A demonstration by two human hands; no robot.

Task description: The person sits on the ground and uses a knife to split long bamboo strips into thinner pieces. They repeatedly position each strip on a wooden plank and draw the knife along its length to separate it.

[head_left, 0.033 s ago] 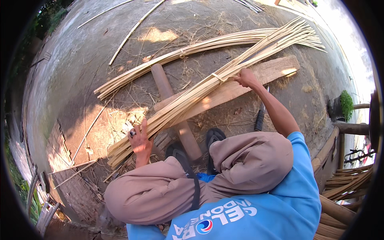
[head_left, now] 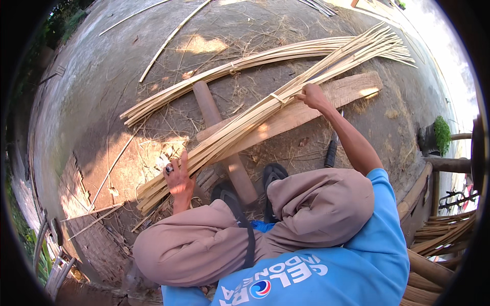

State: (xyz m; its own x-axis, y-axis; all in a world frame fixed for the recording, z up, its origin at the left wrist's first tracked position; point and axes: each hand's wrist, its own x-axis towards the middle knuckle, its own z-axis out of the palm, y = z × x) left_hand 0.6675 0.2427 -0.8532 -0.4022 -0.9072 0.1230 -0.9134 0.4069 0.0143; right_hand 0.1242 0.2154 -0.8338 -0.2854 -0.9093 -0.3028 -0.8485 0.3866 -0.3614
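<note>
A long bundle of pale split bamboo strips (head_left: 244, 122) lies slantwise before me, resting across a wooden plank (head_left: 347, 90). Around its middle goes a thin bamboo tie (head_left: 278, 98). My right hand (head_left: 312, 97) is closed in a pinch just right of this tie, apparently on its end; the fingertips are partly hidden. At the bundle's near left end, my left hand (head_left: 179, 181), with a ring on one finger, grips the strips from the side. Beyond lies a second tied bundle of bamboo strips (head_left: 204, 76), crossing under the first one's fanned far end.
Under the plank runs a round wooden bar (head_left: 206, 104), between my sandalled feet. A dark-handled tool (head_left: 332, 153) lies by my right knee. Loose strips and shavings litter the ground. More strips (head_left: 444, 232) are piled at the right, below a potted plant (head_left: 441, 135).
My right hand has risen slightly and its fingers have curled in more beside the tie. My left hand and both bundles stay where they were.
</note>
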